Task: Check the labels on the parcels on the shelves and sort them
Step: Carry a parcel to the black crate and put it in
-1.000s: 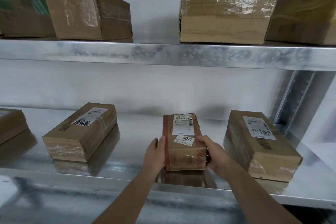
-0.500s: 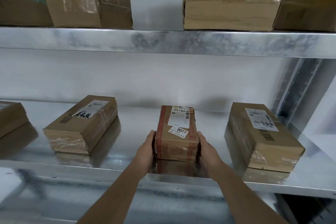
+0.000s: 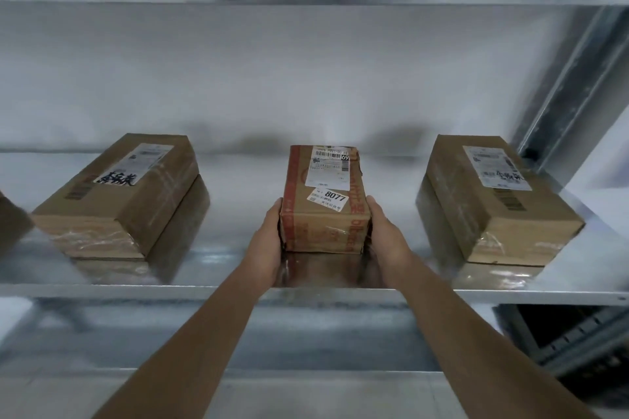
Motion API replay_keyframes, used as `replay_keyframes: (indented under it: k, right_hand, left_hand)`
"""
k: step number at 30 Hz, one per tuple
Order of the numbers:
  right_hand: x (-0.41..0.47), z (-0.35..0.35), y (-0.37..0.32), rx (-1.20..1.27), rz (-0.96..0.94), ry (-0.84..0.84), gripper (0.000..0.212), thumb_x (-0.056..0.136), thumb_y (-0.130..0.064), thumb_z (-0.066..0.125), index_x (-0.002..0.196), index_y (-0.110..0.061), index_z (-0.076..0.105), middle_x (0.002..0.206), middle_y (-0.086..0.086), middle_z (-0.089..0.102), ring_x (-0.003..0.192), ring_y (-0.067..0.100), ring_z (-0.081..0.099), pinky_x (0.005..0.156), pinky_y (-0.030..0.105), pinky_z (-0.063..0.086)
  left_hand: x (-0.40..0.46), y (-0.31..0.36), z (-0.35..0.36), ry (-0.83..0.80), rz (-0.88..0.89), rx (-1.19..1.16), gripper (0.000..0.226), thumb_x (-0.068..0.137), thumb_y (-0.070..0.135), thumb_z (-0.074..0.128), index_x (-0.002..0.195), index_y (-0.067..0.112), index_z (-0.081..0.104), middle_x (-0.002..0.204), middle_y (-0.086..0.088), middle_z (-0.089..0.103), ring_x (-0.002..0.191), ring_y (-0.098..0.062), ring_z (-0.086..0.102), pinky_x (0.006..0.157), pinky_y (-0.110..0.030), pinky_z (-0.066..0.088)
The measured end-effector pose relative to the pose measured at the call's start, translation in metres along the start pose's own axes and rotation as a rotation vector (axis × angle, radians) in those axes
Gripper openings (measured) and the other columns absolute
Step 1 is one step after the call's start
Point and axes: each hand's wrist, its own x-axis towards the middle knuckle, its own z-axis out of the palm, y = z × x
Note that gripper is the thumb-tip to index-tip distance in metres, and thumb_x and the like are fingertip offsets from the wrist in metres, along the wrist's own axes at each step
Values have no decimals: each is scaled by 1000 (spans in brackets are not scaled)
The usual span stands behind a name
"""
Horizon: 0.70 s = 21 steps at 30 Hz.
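- Nearest: two bare forearms reach up over the front lip of the shelf point(image 3: 102, 289), a bright metal deck.
- Left hand point(image 3: 269, 245) lies flat against the left side of the middle parcel point(image 3: 323, 211); right hand point(image 3: 388, 238) presses the right side. Hands apart, the box clamped between the palms, fingers mostly straight along its sides. Fingertips hidden behind the box.
- Middle parcel sits near the front edge, seemingly resting on the deck; a reflection shows just below it. Red tape runs down its left side. On top: a white shipping label point(image 3: 328, 168) and a smaller sticker point(image 3: 328, 197) reading 8077.
- Judged step: squaring or seating this box after a label check. To do it well, keep even pressure from both palms, slide rather than lift, leave the sticker facing up and toward the front, and line the box up with its neighbours.
- Left parcel point(image 3: 115, 194) lies angled, well apart; its label bears black marker scrawl.
- Right parcel point(image 3: 493, 197) lies well apart too, label up.
- Far: pale back wall; upright post point(image 3: 571, 85) at right; upper shelf underside overhead.
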Motion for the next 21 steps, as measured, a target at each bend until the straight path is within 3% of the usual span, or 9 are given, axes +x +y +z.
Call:
replay_keyframes:
  k: [2, 4, 7, 9, 11, 13, 17, 21]
  right_hand:
    - [-1, 5, -1, 22, 9, 8, 55, 100, -63, 42, 89, -25, 81, 86, -6, 79, 86, 10, 74, 89, 32, 56]
    - [-7, 11, -4, 58, 44, 25, 60, 88, -75, 45, 91, -28, 83, 95, -3, 80, 95, 16, 75, 100, 40, 54]
    - [-23, 14, -3, 100, 99, 44, 56, 86, -73, 41, 93, -36, 82, 105, -1, 79, 109, 24, 71, 111, 48, 46]
    - [-48, 15, -13, 97, 143, 86, 54, 99, -62, 38, 85, -34, 82, 96, -6, 79, 107, 20, 70, 110, 43, 45]
    - [-76, 14, -22, 76, 188, 137, 52, 106, -52, 36, 80, -30, 76, 79, -11, 77, 94, 13, 69, 97, 34, 49]
    - [-107, 10, -26, 56, 243, 142, 48, 108, -47, 34, 82, -30, 70, 70, -15, 74, 84, 9, 66, 88, 29, 50]
    - [-184, 1, -31, 25, 316, 130, 49, 107, -50, 33, 85, -34, 73, 83, -14, 77, 94, 10, 68, 110, 40, 45]
    - [-258, -8, -58, -14, 385, 112, 48, 108, -44, 30, 82, -32, 69, 79, -12, 75, 87, 10, 67, 109, 41, 45]
  left_hand:
    - [-7, 2, 3, 45, -26, 13, 56, 91, 67, 49, 108, 24, 81, 114, -7, 77, 106, -28, 73, 100, -46, 54]
    - [-18, 12, 11, 26, -87, -9, 55, 104, 54, 39, 95, 21, 83, 102, -5, 79, 94, -24, 76, 81, -34, 60]
    - [-48, 24, 22, 47, -81, 67, 50, 110, 39, 32, 93, 22, 75, 85, 2, 79, 75, -12, 76, 59, -20, 57]
    - [-67, 31, 24, 45, -65, 120, 51, 110, 39, 30, 92, 27, 76, 84, 7, 79, 78, -10, 75, 70, -22, 57]
    - [-90, 36, 25, 94, -48, 160, 58, 110, 41, 31, 82, 34, 81, 84, 13, 78, 89, -10, 71, 96, -33, 52]
    - [-117, 40, 24, 152, -93, 206, 49, 107, 44, 37, 84, 33, 79, 87, 12, 78, 101, -16, 68, 114, -43, 41]
    - [-197, 50, 29, 142, -172, 264, 47, 105, 44, 35, 93, 34, 79, 102, 5, 79, 107, -19, 70, 116, -50, 39]
    - [-275, 73, 41, 114, -230, 291, 50, 104, 44, 31, 114, 22, 75, 112, -1, 77, 113, -22, 69, 115, -50, 41]
